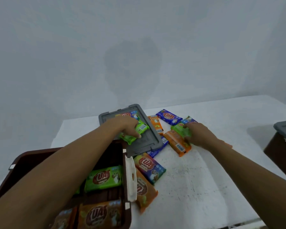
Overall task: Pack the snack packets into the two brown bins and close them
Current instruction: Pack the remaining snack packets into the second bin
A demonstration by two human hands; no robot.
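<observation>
Gripping glossy green packet [133,131], possibly creased.

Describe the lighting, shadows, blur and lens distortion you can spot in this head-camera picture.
Head view: soft, even light, no glare; a faint dark shadow on the pale wall; wide-angle distortion stretches the open brown plastic bin at the lower left; the blue snack packet at the back looks soft.
</observation>
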